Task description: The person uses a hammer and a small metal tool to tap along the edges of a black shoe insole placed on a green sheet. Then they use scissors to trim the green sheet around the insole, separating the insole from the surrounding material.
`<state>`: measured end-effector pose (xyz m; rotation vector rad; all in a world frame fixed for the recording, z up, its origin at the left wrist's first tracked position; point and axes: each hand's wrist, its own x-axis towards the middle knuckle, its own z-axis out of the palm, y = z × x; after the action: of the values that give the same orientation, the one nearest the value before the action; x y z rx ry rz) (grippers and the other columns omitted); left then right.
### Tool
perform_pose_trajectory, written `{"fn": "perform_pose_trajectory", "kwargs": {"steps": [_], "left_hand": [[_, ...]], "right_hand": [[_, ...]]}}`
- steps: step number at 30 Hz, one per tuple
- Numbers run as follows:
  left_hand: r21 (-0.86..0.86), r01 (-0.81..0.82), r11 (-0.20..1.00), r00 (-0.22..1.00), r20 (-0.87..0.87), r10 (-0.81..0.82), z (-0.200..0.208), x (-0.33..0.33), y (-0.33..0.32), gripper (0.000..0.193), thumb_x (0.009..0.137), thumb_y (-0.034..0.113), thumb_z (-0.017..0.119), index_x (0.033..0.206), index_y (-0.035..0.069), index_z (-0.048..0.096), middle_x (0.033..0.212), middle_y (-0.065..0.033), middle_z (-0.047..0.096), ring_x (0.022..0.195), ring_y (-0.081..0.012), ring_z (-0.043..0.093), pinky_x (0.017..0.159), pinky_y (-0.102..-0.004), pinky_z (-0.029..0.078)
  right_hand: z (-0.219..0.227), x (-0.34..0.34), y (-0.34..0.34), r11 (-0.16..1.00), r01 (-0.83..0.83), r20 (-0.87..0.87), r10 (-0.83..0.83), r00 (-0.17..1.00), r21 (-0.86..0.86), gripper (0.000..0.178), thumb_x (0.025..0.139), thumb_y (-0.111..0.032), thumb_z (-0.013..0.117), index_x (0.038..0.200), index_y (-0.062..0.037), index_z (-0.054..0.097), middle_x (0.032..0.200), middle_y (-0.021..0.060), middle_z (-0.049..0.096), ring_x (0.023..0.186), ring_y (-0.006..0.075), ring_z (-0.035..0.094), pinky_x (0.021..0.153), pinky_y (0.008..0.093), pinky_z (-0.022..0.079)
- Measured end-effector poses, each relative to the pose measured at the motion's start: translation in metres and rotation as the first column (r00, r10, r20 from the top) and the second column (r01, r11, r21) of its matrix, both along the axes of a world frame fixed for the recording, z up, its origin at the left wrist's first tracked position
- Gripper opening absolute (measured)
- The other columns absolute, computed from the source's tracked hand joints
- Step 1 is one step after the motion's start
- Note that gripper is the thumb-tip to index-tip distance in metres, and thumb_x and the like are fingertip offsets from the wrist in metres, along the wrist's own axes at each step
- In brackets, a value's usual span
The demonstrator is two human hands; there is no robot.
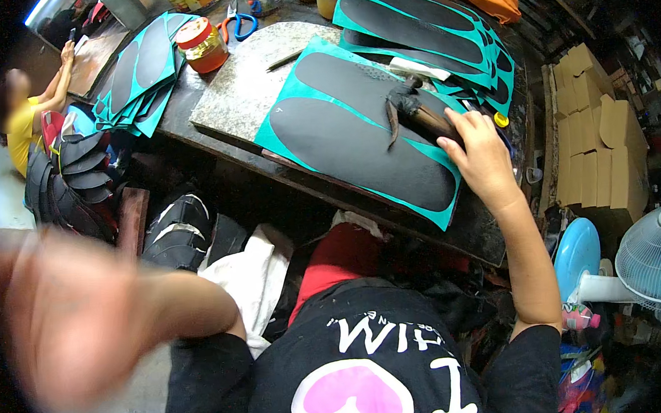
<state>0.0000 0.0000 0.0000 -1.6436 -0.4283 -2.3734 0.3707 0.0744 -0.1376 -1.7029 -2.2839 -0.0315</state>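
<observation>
My right hand [480,148] is closed around the wooden handle of a hammer [431,123]. The hammer's dark, curved head rests on or just over a teal sheet [263,136] bearing black sole-shaped pieces [348,139]. This sheet lies near the table's front edge, partly over a speckled stone slab [232,90]. My left hand [75,312] is raised at the left, away from the table. Motion blurs it, so its fingers and anything in them cannot be made out. A thin dark pointed tool [285,60] lies on the slab.
More teal sheets with black soles are stacked at the back right [409,22] and left [137,70]. A red-lidded jar [201,46] and red-and-blue-handled scissors [238,23] stand behind the slab. Cardboard boxes [596,131] and a fan [649,255] are at right; a person in yellow [23,130] sits far left.
</observation>
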Motion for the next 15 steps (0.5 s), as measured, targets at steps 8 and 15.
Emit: {"fn": "perform_pose_trajectory", "kwargs": {"steps": [8, 15], "left_hand": [[-0.478, -0.755, 0.45, 0.55, -0.834, 0.037, -0.161, 0.04, 0.208, 0.028, 0.082, 0.014, 0.066, 0.109, 0.009, 0.067, 0.1, -0.015, 0.065, 0.098, -0.0299, 0.063, 0.084, -0.0404, 0.051], [-0.488, -0.83, 0.269, 0.431, -0.868, -0.246, -0.201, 0.03, 0.264, 0.023, 0.08, 0.025, 0.066, 0.099, 0.011, 0.07, 0.093, -0.0165, 0.069, 0.095, -0.0308, 0.066, 0.083, -0.0432, 0.05]], "right_hand": [[-0.01, 0.013, -0.013, 0.995, 0.065, -0.3, -0.039, 0.953, 0.076, 0.028, 0.095, -0.029, 0.056, 0.106, -0.0039, 0.062, 0.084, 0.0126, 0.06, 0.075, 0.0331, 0.058, 0.069, 0.04, 0.047], [-0.012, 0.04, -0.036, 0.859, 0.035, -0.729, -0.455, 0.511, -0.511, 0.028, 0.084, -0.023, 0.073, 0.098, -0.0045, 0.057, 0.074, 0.001, 0.061, 0.055, 0.0053, 0.051, 0.049, 0.0207, 0.04]]}}
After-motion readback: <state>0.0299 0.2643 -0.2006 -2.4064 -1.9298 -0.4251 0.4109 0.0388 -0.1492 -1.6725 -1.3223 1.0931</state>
